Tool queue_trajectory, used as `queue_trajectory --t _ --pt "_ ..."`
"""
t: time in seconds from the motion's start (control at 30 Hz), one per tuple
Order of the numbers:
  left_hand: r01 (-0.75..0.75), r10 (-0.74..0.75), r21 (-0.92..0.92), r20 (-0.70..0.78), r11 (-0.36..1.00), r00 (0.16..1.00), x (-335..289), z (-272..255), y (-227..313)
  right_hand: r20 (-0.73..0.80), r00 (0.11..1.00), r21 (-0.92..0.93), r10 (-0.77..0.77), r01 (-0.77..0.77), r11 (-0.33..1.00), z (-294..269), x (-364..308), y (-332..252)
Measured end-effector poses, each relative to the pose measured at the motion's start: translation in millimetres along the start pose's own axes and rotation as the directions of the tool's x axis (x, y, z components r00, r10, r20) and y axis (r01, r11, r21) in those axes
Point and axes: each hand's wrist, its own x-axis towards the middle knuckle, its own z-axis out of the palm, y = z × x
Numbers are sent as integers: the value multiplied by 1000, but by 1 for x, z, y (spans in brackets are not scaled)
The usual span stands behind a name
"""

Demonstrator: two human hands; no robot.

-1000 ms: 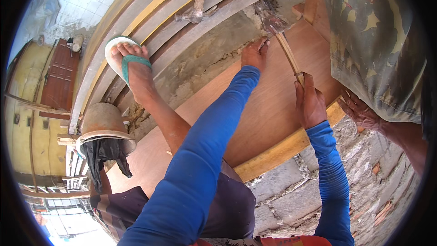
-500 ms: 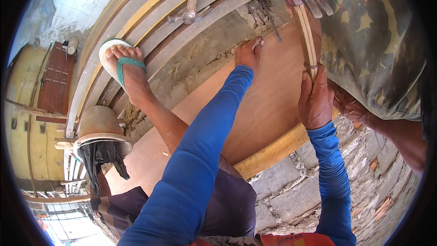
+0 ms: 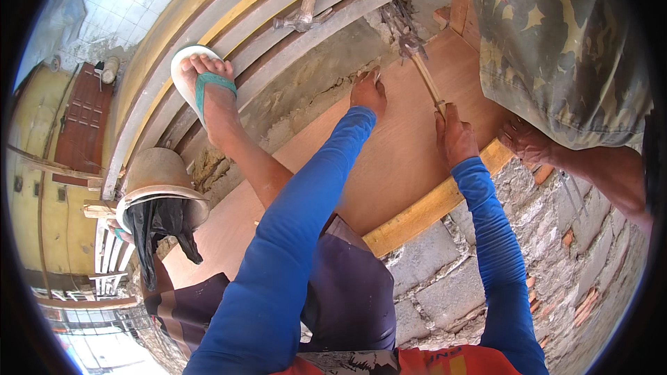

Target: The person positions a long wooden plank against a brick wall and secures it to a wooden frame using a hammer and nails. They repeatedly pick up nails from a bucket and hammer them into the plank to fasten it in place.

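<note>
My right hand (image 3: 458,137) grips the wooden handle of a claw hammer (image 3: 429,83). The hammer's head is low over the far edge of a reddish-brown plywood sheet (image 3: 410,146), to the right of my left hand. My left hand (image 3: 369,93) is closed at that same edge, thumb and fingers pinched together. Whatever sits in the pinch is too small to name. A yellowish wooden batten (image 3: 434,201) runs along the sheet's near edge. Beside its right end rests another person's hand (image 3: 520,137).
A second hammer (image 3: 306,17) lies on long wooden beams (image 3: 278,45) beyond the sheet. A sandalled foot (image 3: 212,83) stands on them at left. A bucket with black plastic (image 3: 160,173) is farther left. Someone in camouflage shorts (image 3: 556,55) is at right; a block wall (image 3: 445,285) lies below.
The hammer has swung down from its raised position at the upper right toward the sheet's edge. My right hand has shifted left with it. My left hand stays pinched at the edge.
</note>
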Motion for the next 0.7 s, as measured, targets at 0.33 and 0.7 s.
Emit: queue_trajectory --t 0.33,0.7 --pt "-151 -258 412 774 898 578 -171 -123 111 -372 928 399 -13 173 900 -57 -14 -77" --pt "-303 -188 422 795 855 577 -204 -127 101 -572 818 366 -55 315 876 -105 -11 -102"
